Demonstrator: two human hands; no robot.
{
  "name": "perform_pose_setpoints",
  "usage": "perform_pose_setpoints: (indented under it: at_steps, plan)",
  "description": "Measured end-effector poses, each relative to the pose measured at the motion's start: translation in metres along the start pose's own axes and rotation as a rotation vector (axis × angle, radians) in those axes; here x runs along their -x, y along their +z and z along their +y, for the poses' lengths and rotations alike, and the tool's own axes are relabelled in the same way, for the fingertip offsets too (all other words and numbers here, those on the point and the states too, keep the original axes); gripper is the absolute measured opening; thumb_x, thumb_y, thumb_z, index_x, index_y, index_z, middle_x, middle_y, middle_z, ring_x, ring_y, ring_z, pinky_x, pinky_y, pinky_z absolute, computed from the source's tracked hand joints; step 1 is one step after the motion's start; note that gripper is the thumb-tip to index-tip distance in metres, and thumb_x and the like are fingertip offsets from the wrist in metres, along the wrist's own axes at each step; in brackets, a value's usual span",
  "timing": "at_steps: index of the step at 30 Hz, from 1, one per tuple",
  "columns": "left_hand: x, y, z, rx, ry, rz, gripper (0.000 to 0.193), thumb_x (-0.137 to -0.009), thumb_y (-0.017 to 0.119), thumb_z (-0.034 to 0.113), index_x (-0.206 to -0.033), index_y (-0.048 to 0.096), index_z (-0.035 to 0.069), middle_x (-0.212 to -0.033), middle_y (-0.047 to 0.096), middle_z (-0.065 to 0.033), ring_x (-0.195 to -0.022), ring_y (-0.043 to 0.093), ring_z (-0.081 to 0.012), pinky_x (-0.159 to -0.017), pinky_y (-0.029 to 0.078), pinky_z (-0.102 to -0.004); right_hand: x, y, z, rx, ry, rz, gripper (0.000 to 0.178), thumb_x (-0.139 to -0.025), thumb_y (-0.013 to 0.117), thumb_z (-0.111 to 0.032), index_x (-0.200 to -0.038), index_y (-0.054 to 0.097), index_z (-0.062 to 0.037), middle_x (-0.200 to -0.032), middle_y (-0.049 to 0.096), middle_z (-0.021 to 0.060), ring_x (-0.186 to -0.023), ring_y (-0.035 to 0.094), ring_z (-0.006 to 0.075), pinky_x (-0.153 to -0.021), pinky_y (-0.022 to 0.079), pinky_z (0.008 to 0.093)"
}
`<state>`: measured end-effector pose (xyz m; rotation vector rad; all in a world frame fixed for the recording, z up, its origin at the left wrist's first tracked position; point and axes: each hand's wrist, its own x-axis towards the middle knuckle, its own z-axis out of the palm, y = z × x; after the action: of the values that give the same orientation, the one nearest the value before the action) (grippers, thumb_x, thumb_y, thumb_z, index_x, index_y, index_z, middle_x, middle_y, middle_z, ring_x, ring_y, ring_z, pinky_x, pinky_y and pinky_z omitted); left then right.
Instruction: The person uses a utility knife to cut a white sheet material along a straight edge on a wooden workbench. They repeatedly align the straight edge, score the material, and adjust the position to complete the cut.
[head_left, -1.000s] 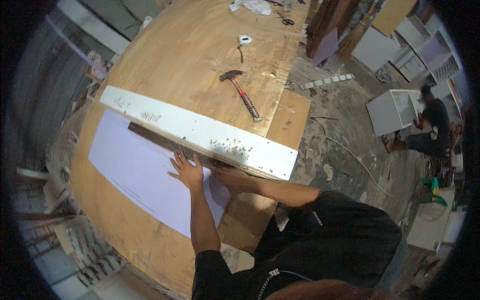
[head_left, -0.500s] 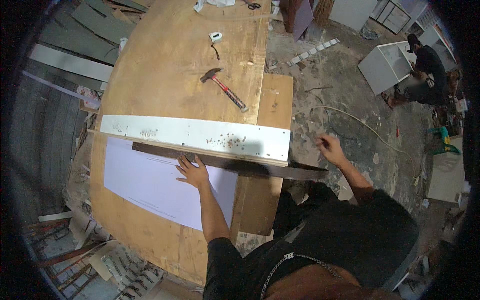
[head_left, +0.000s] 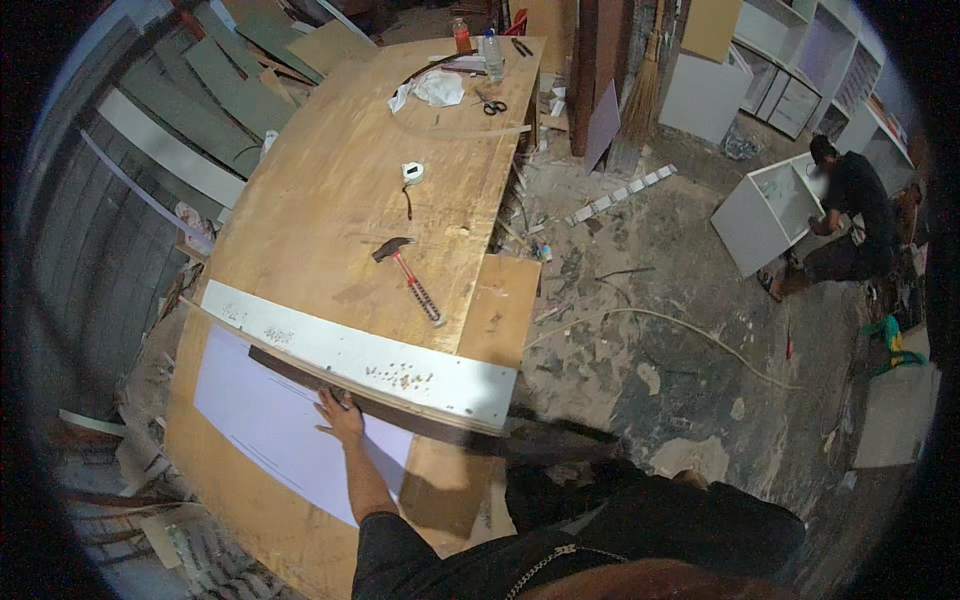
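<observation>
Lines (head_left: 254, 455) streak the white sheet (head_left: 275, 420) at eight o'clock; any print on the orange bottle (head_left: 461, 38) at twelve is illegible. The left hand (head_left: 342, 417), flat with spread fingers, touches the dark strip (head_left: 295, 372) at the sheet's one-o'clock edge; the hidden right hand's state I can't tell.

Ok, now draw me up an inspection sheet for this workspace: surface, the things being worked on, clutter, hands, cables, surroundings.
Surface: wooden worktable, stained and scuffed.
Job's things: white sheet lying flat; dark strip along the near edge of a white board; small brown bits scattered on the board.
Clutter: hammer, tape measure, scissors, crumpled white material and two bottles on the table.
Hands: left hand spread, fingertips at the dark strip; right hand not clearly seen.
Cables: pale cable or hose curving across the floor.
Surroundings: littered floor; another person crouching beside a white cabinet; broom upright.
</observation>
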<state>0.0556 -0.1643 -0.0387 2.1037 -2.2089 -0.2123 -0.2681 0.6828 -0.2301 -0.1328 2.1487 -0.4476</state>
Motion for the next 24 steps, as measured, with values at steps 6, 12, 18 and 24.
perform_pose_setpoints:
  at_steps: [6,12,18,24]
  plan:
    - [0.013,0.020,0.031,0.068,0.028,-0.036,0.071,-0.098,0.034,0.058,-0.157,0.020,0.020,-0.165,0.013,-0.0010,-0.152,0.006,-0.0312,-0.111,0.001,-0.0727,-0.049,-0.126,-0.075,0.262,-0.129,0.184,0.028,-0.084,0.060,-0.023,-0.090,0.067,0.0029,-0.075,0.069,0.0174,-0.067,0.067,0.0283,-0.064,0.052,0.0408]
    - [0.017,0.013,0.020,0.042,-0.004,-0.026,0.071,-0.098,0.031,0.061,-0.157,0.018,0.024,-0.165,0.010,-0.0002,-0.152,0.005,-0.0311,-0.112,0.000,-0.0721,-0.058,-0.169,-0.243,0.183,-0.345,0.519,0.031,-0.086,0.060,-0.024,-0.093,0.063,0.0067,-0.079,0.070,0.0168,-0.073,0.067,0.0323,-0.070,0.052,0.0402]
    - [0.013,0.002,0.027,0.021,0.002,-0.010,0.071,-0.099,0.032,0.059,-0.157,0.021,0.020,-0.165,0.013,-0.0021,-0.152,0.005,-0.0305,-0.113,-0.002,-0.0694,-0.082,-0.204,-0.465,-0.199,-0.554,0.486,0.035,-0.093,0.061,-0.026,-0.077,0.061,0.0051,-0.069,0.064,0.0100,-0.066,0.060,0.0162,-0.064,0.048,0.0337]
    - [0.014,0.007,0.029,0.058,0.012,-0.024,0.071,-0.098,0.037,0.058,-0.157,0.021,0.021,-0.165,0.013,-0.0027,-0.152,0.005,-0.0304,-0.113,-0.004,-0.0692,-0.180,-0.249,-0.663,-0.577,-0.652,0.279,0.027,-0.096,0.055,-0.024,-0.091,0.067,0.0001,-0.077,0.063,0.0049,-0.071,0.057,0.0164,-0.066,0.044,0.0319]
